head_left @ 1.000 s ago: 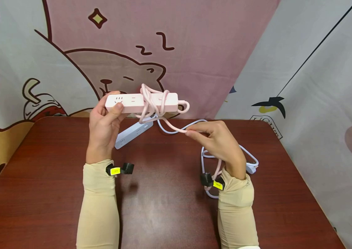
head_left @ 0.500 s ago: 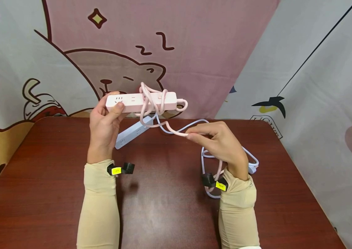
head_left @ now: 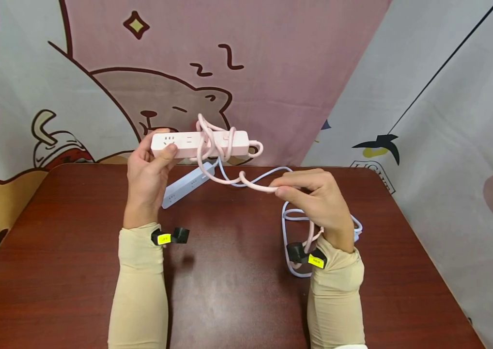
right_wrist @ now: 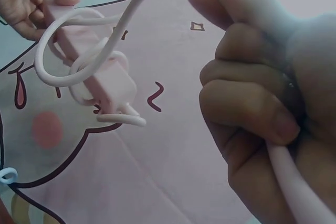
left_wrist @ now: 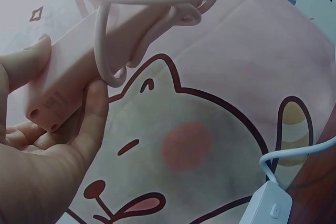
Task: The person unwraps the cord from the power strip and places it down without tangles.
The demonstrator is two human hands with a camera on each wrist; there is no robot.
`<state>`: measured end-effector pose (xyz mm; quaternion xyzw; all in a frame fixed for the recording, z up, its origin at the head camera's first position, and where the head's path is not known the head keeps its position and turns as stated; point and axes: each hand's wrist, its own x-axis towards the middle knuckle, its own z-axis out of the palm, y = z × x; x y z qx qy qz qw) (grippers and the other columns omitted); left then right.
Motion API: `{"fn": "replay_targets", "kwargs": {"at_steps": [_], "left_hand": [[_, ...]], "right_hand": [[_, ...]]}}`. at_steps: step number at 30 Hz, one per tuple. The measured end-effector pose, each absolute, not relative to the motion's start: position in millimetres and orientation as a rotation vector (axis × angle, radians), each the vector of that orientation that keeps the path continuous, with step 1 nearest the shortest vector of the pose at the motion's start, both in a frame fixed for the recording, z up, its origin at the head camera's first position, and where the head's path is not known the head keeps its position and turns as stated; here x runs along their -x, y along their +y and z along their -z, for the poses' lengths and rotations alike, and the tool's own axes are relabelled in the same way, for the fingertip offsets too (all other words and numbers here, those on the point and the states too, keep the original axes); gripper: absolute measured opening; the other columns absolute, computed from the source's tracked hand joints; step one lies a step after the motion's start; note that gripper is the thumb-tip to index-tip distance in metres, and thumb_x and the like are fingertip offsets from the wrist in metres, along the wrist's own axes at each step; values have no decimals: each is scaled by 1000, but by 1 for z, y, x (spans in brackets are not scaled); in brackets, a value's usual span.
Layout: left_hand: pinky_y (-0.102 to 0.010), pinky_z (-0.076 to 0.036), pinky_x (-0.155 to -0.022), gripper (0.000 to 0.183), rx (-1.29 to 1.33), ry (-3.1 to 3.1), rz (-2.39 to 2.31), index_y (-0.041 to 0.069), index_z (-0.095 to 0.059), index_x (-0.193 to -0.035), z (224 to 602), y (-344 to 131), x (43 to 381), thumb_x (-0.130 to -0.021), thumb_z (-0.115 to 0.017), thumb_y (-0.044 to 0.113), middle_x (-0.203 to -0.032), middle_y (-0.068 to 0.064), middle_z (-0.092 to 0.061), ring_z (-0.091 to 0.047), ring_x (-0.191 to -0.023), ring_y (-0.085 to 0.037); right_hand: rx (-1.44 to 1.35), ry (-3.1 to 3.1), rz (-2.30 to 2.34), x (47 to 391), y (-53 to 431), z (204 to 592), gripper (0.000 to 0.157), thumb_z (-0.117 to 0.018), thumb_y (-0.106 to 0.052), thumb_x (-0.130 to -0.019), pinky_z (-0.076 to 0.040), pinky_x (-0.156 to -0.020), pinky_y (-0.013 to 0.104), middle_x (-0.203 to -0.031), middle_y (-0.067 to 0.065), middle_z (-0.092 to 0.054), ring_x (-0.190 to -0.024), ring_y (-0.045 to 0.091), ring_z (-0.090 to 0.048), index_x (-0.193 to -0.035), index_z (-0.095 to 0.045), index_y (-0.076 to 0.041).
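Observation:
A pink power strip (head_left: 181,145) is held up above the table's far edge by my left hand (head_left: 146,179). The thumb lies over its socket face and the fingers sit behind its left end. Its pink cord (head_left: 222,180) winds round the strip's right half, then sags toward my right hand (head_left: 316,196). Thumb and forefinger of that hand pinch the cord; in the right wrist view the other fingers curl, and the cord (right_wrist: 296,187) also runs out below them. Past the left hand, a light blue power strip (head_left: 187,186) lies on the table.
The light blue cord (head_left: 285,242) loops across the table on the right, partly hidden by the right arm. More pink cord (head_left: 311,232) lies there. A brown table (head_left: 238,291) meets a cartoon-printed cloth (head_left: 272,72) at its back edge.
My right hand has drawn the pink cord a little right and downward, so the loop under the strip hangs wider and looser. The left hand has shifted slightly right with the pink power strip.

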<state>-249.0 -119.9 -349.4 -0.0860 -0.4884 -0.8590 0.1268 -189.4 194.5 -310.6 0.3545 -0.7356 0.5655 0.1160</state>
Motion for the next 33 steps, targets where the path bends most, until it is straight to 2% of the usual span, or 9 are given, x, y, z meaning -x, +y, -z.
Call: {"fn": "replay_targets", "kwargs": {"at_steps": [6, 11, 14, 19, 24, 33], "left_hand": [[-25, -61, -86, 32, 255, -1446, 2483, 0, -61, -123, 350, -121, 249, -92, -70, -1, -110, -6, -65, -66, -99, -14], [-25, -61, -85, 30, 244, -1451, 2489, 4, -63, -121, 350, -121, 250, -92, -69, -3, -109, -6, -65, -65, -99, -13], [-24, -61, -85, 32, 234, -1463, 2486, 2, -63, -122, 351, -121, 250, -92, -70, -3, -109, -6, -65, -65, -99, -13], [-24, -61, -84, 38, 217, -1477, 2482, -4, -58, -127, 351, -121, 251, -91, -71, -2, -109, -7, -64, -64, -100, -14], [-24, -61, -85, 33, 211, -1489, 2493, 5, -63, -121, 351, -121, 251, -91, -71, -3, -110, -7, -62, -63, -101, -17], [-23, -62, -82, 34, 194, -1483, 2511, 6, -64, -120, 352, -120, 251, -89, -71, -6, -111, -7, -62, -63, -100, -16]], "right_hand": [[-999, -2063, -1723, 187, 195, 308, 20, -71, 13, -85, -47, -62, 18, -83, -8, -75, -71, 6, -59, -93, -80, -3], [-993, -1958, -1789, 187, 195, 309, 11, -70, 9, -89, -35, -51, 23, -71, -4, -62, -61, 8, -47, -91, -79, 2], [-964, -1896, -1811, 187, 195, 309, 7, -72, 3, -91, -30, -48, 24, -69, -4, -60, -57, 9, -43, -90, -79, 2], [-886, -1779, -1846, 185, 194, 308, 8, -75, -8, -91, -29, -47, 22, -67, -4, -60, -56, 10, -43, -89, -80, -2], [-894, -1603, -1948, 187, 193, 308, 13, -71, -3, -93, -24, -43, 25, -57, 1, -46, -49, 13, -37, -88, -75, 8], [-839, -1501, -1947, 193, 192, 310, 21, -76, -13, -92, -24, -41, 25, -53, 4, -40, -46, 12, -35, -86, -74, 8]]}}
